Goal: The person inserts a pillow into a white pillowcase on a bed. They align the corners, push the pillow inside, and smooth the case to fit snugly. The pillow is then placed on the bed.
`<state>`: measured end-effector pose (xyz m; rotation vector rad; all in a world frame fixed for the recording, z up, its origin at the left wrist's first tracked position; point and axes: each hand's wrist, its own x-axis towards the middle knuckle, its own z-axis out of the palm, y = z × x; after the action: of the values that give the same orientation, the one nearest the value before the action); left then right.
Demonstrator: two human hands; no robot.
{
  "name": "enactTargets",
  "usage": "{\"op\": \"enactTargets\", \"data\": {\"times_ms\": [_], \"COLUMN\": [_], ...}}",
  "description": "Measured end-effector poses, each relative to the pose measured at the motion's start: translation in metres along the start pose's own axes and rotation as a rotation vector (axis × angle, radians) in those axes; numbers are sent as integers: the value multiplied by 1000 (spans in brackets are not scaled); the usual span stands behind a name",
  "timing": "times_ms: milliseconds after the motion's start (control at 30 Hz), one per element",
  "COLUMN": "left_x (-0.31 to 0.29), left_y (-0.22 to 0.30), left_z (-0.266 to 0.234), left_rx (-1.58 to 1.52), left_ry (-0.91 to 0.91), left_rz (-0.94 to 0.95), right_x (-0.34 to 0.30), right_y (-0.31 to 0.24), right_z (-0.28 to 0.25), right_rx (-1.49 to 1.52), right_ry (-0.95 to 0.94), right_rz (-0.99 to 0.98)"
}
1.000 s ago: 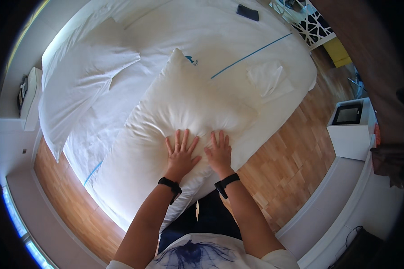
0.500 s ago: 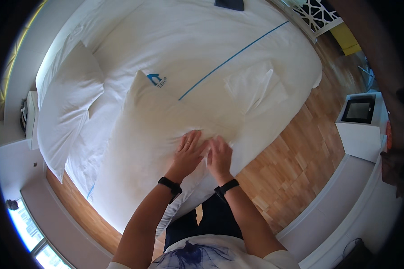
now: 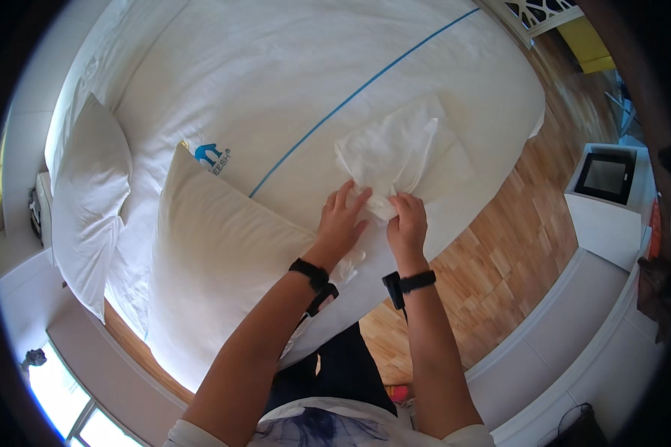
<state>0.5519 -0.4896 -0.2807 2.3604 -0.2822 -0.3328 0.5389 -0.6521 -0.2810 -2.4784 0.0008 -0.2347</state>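
Observation:
A crumpled piece of thin white material point(image 3: 395, 145) lies on the white bed cover; I cannot tell whether it is cloth or plastic. My right hand point(image 3: 408, 227) is closed, pinching its near edge. Just left of that, my left hand point(image 3: 339, 222) has its fingers stretched and apart, the fingertips touching the same edge. A plump white pillow point(image 3: 216, 246) rests on the near side of the bed, left of my hands and partly behind my left forearm. Another white pillow point(image 3: 89, 194) lies at the far left.
The white bed cover point(image 3: 276, 82) carries a blue stripe and a blue printed mark. Wood floor point(image 3: 492, 261) runs along the right side. A white cabinet point(image 3: 604, 208) with a dark-screened device point(image 3: 606, 177) on top stands there. A yellow object point(image 3: 585, 45) is at the upper right.
Both hands have moved forward and right, off the pillow, to the thin white material. The right hand has taken its near edge, which is now bunched. The pillow's right side no longer spreads beneath my hands.

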Motion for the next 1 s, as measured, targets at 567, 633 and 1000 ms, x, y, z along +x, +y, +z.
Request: {"op": "enactTargets", "data": {"times_ms": [567, 633, 1000], "left_x": [-264, -311, -489], "left_y": [56, 50, 7], "left_z": [-256, -268, -283], "left_rx": [47, 77, 2], "left_ry": [745, 826, 1132], "left_rz": [307, 266, 102], "right_x": [-92, -110, -222], "right_y": [-293, -321, -427], "right_z": [-120, -121, -49], "right_rx": [745, 842, 724], "right_ry": [-420, -611, -582], "right_rz": [-548, -575, -643]}}
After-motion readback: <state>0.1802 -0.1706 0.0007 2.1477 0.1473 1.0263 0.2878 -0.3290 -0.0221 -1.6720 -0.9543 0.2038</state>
